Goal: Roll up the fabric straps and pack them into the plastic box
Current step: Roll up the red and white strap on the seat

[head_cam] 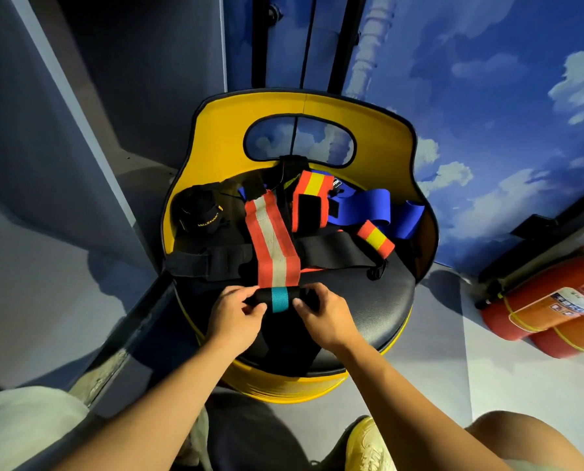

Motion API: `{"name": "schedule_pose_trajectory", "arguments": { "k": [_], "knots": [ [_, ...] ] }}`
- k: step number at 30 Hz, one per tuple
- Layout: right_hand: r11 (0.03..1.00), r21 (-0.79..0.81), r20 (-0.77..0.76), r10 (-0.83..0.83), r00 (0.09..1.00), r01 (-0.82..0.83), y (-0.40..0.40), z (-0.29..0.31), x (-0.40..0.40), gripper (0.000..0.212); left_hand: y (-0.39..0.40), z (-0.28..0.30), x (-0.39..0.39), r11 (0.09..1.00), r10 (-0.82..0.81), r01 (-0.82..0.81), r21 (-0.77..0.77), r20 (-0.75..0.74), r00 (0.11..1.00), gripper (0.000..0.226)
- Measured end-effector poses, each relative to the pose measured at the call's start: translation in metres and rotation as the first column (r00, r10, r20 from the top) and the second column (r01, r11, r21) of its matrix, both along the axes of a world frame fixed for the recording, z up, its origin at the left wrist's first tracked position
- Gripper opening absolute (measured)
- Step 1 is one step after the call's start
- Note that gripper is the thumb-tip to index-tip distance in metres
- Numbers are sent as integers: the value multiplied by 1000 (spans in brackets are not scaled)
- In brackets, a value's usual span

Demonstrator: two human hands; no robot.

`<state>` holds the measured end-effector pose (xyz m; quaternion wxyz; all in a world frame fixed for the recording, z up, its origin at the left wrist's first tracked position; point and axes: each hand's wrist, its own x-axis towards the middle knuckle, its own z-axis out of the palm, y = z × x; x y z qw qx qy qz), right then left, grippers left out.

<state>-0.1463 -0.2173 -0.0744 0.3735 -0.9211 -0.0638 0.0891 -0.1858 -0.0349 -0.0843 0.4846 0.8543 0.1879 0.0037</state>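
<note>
Both hands work at the lower centre of the frame: the left hand pinches one end of a small black roll with a teal band, and the right hand grips the other end, fingers curled over it. That roll is the wound-up near end of a red strap with a pale grey centre stripe, which runs up and away across the black seat cushion of a yellow chair.

Going left to right across the seat: a rolled black strap with yellow lettering at the left, a long black strap lying crosswise under the red one, a red-and-yellow strap, then blue straps (loosely tangled). At far right, on the floor, lies a red fire extinguisher.
</note>
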Motion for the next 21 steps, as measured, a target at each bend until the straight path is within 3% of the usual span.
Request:
{"name": "schedule_pose_trajectory", "arguments": {
  "k": [5,9,12,14,17,21],
  "knots": [
    [998,-50,23,-46,999,47,9,-11,18,32,-3,0,17,994,99,-100,-36,-14,995,35],
    [993,35,263,-115,958,110,14,-12,29,39,-6,1,25,969,208,-207,-133,-4,978,22],
    [998,-66,450,16,893,16,17,-10,31,18,-7,6,28,968,212,-212,-135,-14,977,12],
    [999,-28,352,34,935,-26,16,-10,25,16,-7,8,28,970,215,-213,-120,-1,977,9],
    [994,39,173,90,981,-98,9,-11,19,38,-4,10,26,968,217,-214,-134,7,976,13],
    [992,59,138,100,985,-109,5,-7,14,53,-6,11,19,956,145,-152,-250,-46,988,37]
  ]
}}
